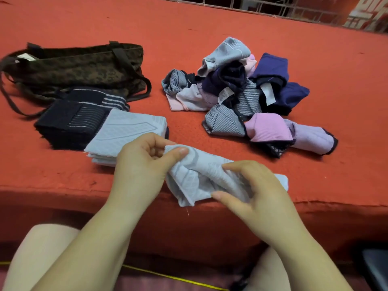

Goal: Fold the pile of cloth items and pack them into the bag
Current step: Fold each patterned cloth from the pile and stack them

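You hold a pale blue cloth [212,177] at the near edge of the red surface [210,28], crumpled and only part folded. Your left hand [142,171] pinches its left end between thumb and curled fingers; your right hand [258,192] grips its right part, thumb under and fingers curled over the top. This piece is mid-fold, I judge, not yet squared.

Take that cloth as your landmark. Just beyond it to the left lies a stack of folded pale blue pieces [126,133], touching your left hand's far side. Further left, touching that stack, sits a stack of folded dark pieces [71,122], with another dark striped piece [100,96] behind. So a fair part of the folding looks done.

Beyond those stacks lies the dark patterned bag [79,66], on its side, its straps [12,97] trailing toward you. You can't tell whether anything is packed in it; its mouth shows little.

Beyond the held cloth to the right is the unfolded pile [241,95]: blue, grey-striped, pink, lilac and pale pieces tangled together, a good many left. Folding is perhaps half done, and packing looks not yet begun.

Nothing blocks the way to the stacks, though the bag lies flat and its mouth will likely need opening. Your knees [42,248] show below the edge.
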Available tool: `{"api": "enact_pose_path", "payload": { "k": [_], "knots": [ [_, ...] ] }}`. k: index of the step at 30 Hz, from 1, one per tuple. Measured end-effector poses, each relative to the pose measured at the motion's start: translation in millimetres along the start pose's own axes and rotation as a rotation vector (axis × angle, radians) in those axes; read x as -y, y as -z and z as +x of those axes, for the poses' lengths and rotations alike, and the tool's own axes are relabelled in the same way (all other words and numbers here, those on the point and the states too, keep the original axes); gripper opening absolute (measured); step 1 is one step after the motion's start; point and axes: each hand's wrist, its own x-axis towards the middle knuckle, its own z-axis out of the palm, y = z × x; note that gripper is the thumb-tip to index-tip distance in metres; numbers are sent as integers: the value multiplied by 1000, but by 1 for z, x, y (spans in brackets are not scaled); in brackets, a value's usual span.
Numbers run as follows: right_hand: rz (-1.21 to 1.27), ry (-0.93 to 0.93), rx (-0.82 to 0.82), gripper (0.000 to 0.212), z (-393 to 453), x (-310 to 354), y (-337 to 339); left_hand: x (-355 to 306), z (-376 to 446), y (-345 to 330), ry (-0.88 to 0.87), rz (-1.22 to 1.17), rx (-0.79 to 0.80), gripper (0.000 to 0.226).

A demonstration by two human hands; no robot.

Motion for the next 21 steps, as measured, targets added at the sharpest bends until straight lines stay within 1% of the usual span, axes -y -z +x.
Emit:
{"api": "enact_pose_path", "payload": {
  "k": [2, 4, 7, 8, 9, 11, 13, 15, 17, 19, 21],
  "knots": [
    [-20, -39, 62, 47, -3, -7, -6, 2, 1, 1, -30, 52, -13, 15],
    [-27, -80, 58, 40, -2, -12, -7, 3, -1, 1, -117, 112, -59, 15],
    [-42, -90, 68, 27, 3, -14, -3, -4, -6, 1, -428, 252, -184, 9],
    [-39, -92, 72, 24, 6, -14, -1, -5, -7, 0, -520, 270, -176, 8],
    [-36, -105, 79, 20, 8, -15, 2, -5, -9, -1, -595, 285, -126, 9],
    [-35, -147, 100, 16, 15, -16, 10, -1, -11, -6, -688, 363, 79, 22],
    [-20, -179, 114, 18, 23, -16, 20, 11, -13, -12, -706, 522, 290, 39],
    [27, -199, 133, 17, 31, -16, 30, 22, -13, -16, -675, 665, 397, 47],
    [70, -214, 127, 15, 38, -17, 42, 25, -9, -14, -628, 658, 403, 43],
    [91, -242, 95, 15, 42, -20, 53, 23, -5, -11, -576, 541, 370, 35],
    [78, -271, 65, 16, 44, -23, 62, 17, -4, -8, -478, 397, 329, 27]
  ]
}}
